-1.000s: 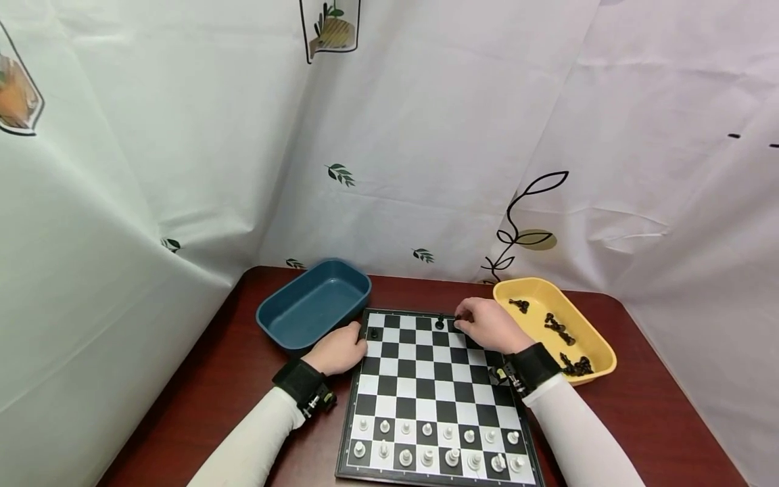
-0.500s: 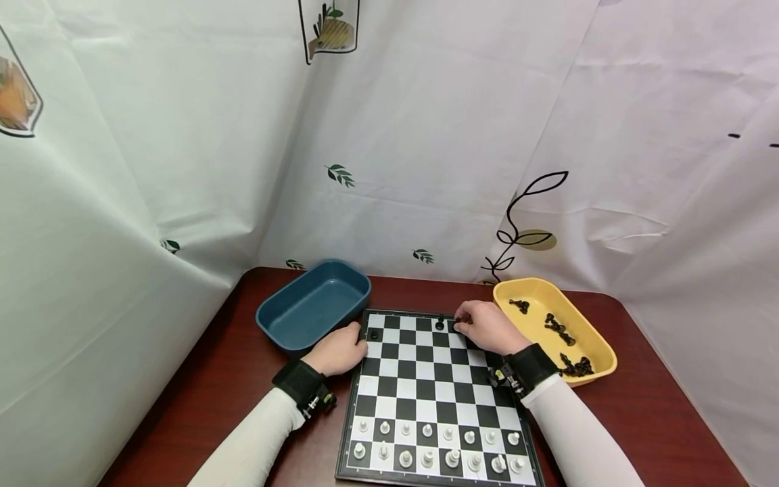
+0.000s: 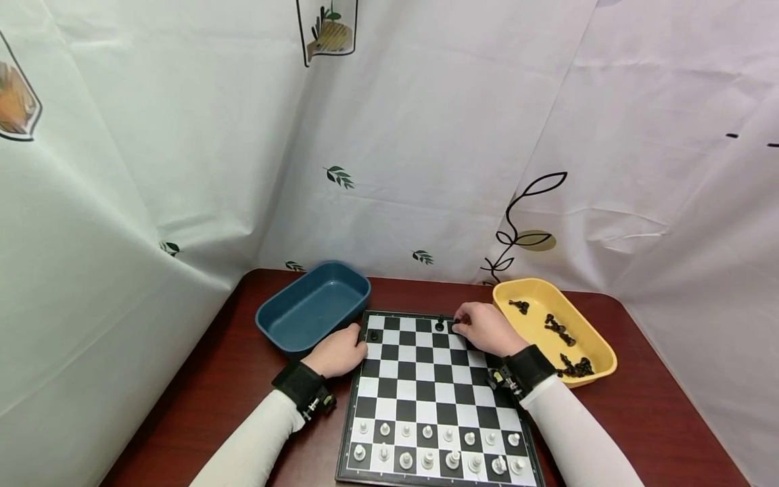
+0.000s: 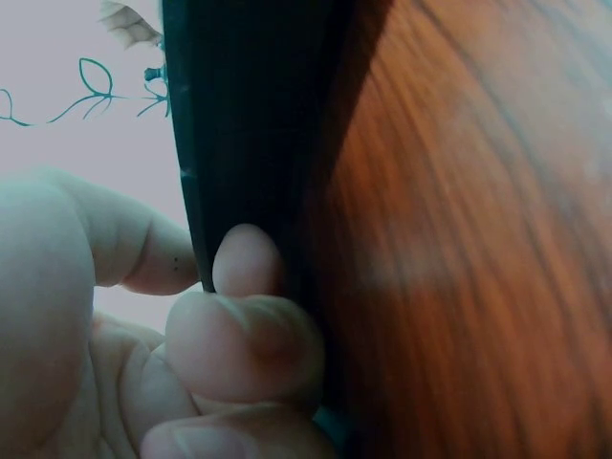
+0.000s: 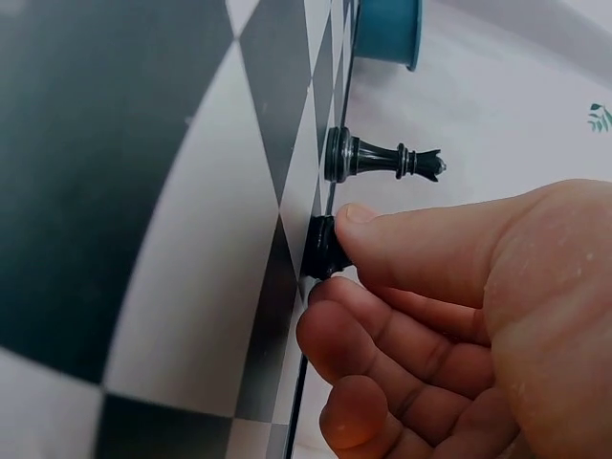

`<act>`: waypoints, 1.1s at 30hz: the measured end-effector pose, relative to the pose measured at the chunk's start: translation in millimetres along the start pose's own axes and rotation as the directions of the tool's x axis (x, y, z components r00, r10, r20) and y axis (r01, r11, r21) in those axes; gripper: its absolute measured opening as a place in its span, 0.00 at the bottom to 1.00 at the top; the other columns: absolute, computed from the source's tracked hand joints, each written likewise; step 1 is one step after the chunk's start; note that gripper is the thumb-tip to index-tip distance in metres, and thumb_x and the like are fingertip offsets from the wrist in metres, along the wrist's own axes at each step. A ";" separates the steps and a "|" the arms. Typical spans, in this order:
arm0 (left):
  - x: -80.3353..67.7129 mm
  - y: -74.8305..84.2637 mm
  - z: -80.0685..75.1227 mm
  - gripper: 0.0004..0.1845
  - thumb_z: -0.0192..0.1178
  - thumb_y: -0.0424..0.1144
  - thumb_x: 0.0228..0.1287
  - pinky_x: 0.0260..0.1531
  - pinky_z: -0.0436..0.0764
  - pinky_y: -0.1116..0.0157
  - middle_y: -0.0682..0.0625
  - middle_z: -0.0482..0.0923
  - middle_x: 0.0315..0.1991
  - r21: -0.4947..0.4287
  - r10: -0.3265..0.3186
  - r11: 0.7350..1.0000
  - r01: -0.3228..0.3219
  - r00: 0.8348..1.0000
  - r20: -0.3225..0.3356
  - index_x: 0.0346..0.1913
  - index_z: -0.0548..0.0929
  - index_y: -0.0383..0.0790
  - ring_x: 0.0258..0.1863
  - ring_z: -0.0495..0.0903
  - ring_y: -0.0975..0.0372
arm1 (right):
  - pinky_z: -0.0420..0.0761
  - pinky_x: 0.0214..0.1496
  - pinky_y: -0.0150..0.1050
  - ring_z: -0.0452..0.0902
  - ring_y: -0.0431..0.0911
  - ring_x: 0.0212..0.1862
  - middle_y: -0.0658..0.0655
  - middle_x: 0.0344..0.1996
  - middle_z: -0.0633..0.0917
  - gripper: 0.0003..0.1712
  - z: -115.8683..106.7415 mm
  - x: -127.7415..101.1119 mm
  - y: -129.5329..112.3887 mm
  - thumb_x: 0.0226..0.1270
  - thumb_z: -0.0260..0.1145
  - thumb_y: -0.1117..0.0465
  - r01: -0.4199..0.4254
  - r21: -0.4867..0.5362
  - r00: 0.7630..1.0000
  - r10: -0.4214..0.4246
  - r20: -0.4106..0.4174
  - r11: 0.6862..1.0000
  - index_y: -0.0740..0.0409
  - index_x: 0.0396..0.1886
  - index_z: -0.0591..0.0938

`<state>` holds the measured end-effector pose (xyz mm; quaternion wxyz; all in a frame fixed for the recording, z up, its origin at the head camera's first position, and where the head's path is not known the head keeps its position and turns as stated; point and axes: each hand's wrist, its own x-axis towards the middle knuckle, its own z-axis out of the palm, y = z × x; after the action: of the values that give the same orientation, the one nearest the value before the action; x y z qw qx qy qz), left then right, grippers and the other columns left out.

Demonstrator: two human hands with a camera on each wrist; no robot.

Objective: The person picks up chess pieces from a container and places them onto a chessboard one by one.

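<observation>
My right hand (image 3: 487,328) pinches a black chess piece (image 5: 327,249) between thumb and fingers at the far edge of the chessboard (image 3: 416,370). Its base meets the board; the fingers cover its top, so its kind is hidden. Just left of it stands a black queen (image 5: 387,161), upright. At the board's upper left corner, my left hand (image 3: 337,352) grips the side edge, thumb over the top and fingertips (image 4: 244,349) against the side. Another short black piece (image 3: 374,335) stands beside that hand. White pieces (image 3: 428,460) fill the two near rows.
A yellow tray (image 3: 593,338) with several black chess pieces (image 3: 575,366) lying in it stands right of the board. Behind my left hand is a blue tray (image 3: 276,308). All rest on a reddish-brown table (image 3: 237,379), with a white printed cloth (image 3: 426,169) hanging behind.
</observation>
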<state>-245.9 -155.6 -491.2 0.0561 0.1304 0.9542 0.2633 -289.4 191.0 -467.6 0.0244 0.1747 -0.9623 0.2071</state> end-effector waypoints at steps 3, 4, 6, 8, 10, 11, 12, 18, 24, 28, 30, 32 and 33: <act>-0.6 1.1 -0.8 0.23 0.55 0.40 0.81 0.53 0.83 0.50 0.37 0.86 0.56 0.003 0.001 1.000 -0.001 1.000 -0.004 0.67 0.79 0.25 0.45 0.85 0.55 | 0.81 0.41 0.46 0.79 0.45 0.35 0.52 0.34 0.86 0.09 -0.1 0.5 -0.1 0.72 0.79 0.61 -0.004 -0.006 1.000 0.004 0.006 1.000 0.59 0.46 0.90; -0.5 1.1 -0.7 0.23 0.55 0.40 0.80 0.53 0.83 0.50 0.37 0.86 0.56 0.005 0.002 1.000 -0.002 1.000 -0.005 0.67 0.79 0.25 0.46 0.85 0.55 | 0.81 0.42 0.46 0.79 0.45 0.35 0.52 0.34 0.86 0.09 -0.2 0.4 -0.1 0.72 0.79 0.61 -0.006 -0.006 1.000 0.006 0.008 1.000 0.60 0.46 0.90; -0.3 0.9 -0.3 0.23 0.55 0.40 0.80 0.54 0.83 0.50 0.37 0.86 0.55 0.007 0.005 1.000 -0.005 1.000 -0.007 0.66 0.79 0.25 0.46 0.85 0.54 | 0.81 0.42 0.47 0.79 0.45 0.36 0.52 0.35 0.86 0.10 -0.8 0.3 0.2 0.71 0.79 0.62 -0.005 -0.002 1.000 0.005 0.014 1.000 0.60 0.47 0.90; -0.2 0.7 0.3 0.23 0.55 0.39 0.80 0.54 0.83 0.49 0.37 0.86 0.55 0.007 0.008 1.000 -0.008 1.000 -0.010 0.66 0.79 0.25 0.46 0.85 0.54 | 0.82 0.44 0.47 0.80 0.45 0.37 0.52 0.35 0.87 0.10 -2.6 -0.1 0.3 0.71 0.80 0.62 0.001 0.001 1.000 -0.001 0.016 1.000 0.60 0.48 0.90; 0.1 0.1 0.9 0.23 0.55 0.40 0.80 0.54 0.84 0.49 0.37 0.86 0.54 0.007 0.010 1.000 -0.010 1.000 -0.011 0.66 0.79 0.25 0.46 0.85 0.54 | 0.83 0.45 0.48 0.81 0.45 0.38 0.51 0.36 0.87 0.11 -4.9 -0.8 1.0 0.71 0.80 0.62 0.014 -0.005 1.000 -0.014 0.013 1.000 0.60 0.49 0.90; 0.3 -0.4 1.3 0.23 0.55 0.40 0.80 0.54 0.83 0.49 0.37 0.86 0.55 0.008 0.011 1.000 -0.011 1.000 -0.011 0.66 0.79 0.25 0.46 0.85 0.54 | 0.83 0.46 0.49 0.82 0.45 0.39 0.51 0.37 0.87 0.12 -6.6 -1.4 1.2 0.71 0.80 0.61 0.021 -0.011 1.000 -0.021 0.008 1.000 0.60 0.49 0.90; 0.4 -0.8 1.7 0.23 0.54 0.40 0.81 0.54 0.83 0.49 0.37 0.86 0.55 0.010 0.011 1.000 -0.011 1.000 -0.011 0.66 0.79 0.25 0.47 0.85 0.54 | 0.83 0.46 0.49 0.82 0.45 0.39 0.51 0.37 0.87 0.12 -8.5 -2.1 1.6 0.71 0.79 0.61 0.027 -0.016 1.000 -0.027 0.004 0.999 0.60 0.49 0.90; 0.9 -2.8 2.6 0.23 0.54 0.41 0.80 0.53 0.83 0.49 0.37 0.86 0.54 0.011 0.017 1.000 -0.016 1.000 -0.015 0.65 0.80 0.25 0.46 0.85 0.54 | 0.83 0.46 0.51 0.83 0.46 0.39 0.52 0.38 0.88 0.13 -23.6 -7.6 4.7 0.74 0.78 0.58 0.040 -0.018 0.999 -0.040 -0.029 0.999 0.61 0.50 0.90; 2.0 -2.4 3.6 0.23 0.55 0.41 0.80 0.52 0.83 0.50 0.38 0.86 0.53 0.008 0.018 1.000 -0.018 1.000 -0.010 0.65 0.80 0.26 0.45 0.85 0.54 | 0.85 0.47 0.53 0.85 0.48 0.41 0.53 0.39 0.90 0.13 -41.2 -12.1 13.9 0.77 0.76 0.57 0.018 0.014 0.997 -0.017 -0.080 1.000 0.61 0.52 0.90; 2.1 -2.5 4.0 0.22 0.55 0.41 0.79 0.52 0.83 0.50 0.39 0.86 0.52 0.008 0.012 1.000 -0.012 1.000 -0.014 0.64 0.80 0.27 0.44 0.84 0.55 | 0.84 0.45 0.52 0.85 0.49 0.40 0.54 0.39 0.90 0.14 -54.0 -15.0 23.1 0.78 0.75 0.56 0.007 0.020 0.992 -0.005 -0.122 1.000 0.62 0.53 0.90; 2.0 -2.8 4.1 0.22 0.55 0.41 0.79 0.52 0.83 0.50 0.39 0.86 0.52 0.007 0.014 1.000 -0.013 1.000 -0.016 0.64 0.80 0.27 0.44 0.84 0.55 | 0.82 0.43 0.50 0.83 0.49 0.39 0.54 0.39 0.89 0.15 -59.9 -16.4 28.5 0.79 0.74 0.55 -0.001 0.039 0.992 0.006 -0.124 0.999 0.62 0.54 0.90; 2.1 -3.2 4.2 0.22 0.55 0.41 0.79 0.52 0.83 0.50 0.39 0.86 0.52 0.006 0.015 1.000 -0.015 1.000 -0.017 0.64 0.80 0.27 0.44 0.84 0.55 | 0.81 0.42 0.48 0.82 0.49 0.39 0.55 0.39 0.89 0.15 -64.9 -17.4 34.3 0.80 0.73 0.55 -0.005 0.053 0.991 0.012 -0.132 0.999 0.62 0.53 0.89; 2.1 -3.4 4.2 0.22 0.55 0.41 0.79 0.52 0.83 0.50 0.39 0.86 0.52 0.005 0.014 1.000 -0.014 1.000 -0.017 0.64 0.80 0.27 0.44 0.84 0.55 | 0.80 0.41 0.47 0.82 0.49 0.39 0.55 0.39 0.89 0.15 -67.3 -18.1 37.0 0.80 0.73 0.55 -0.004 0.063 0.990 0.013 -0.137 0.998 0.62 0.53 0.89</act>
<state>-247.9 -155.7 -496.6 0.0458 0.1351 0.9543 0.2625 -286.9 255.8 -422.7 0.0843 0.1565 -0.9521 0.2486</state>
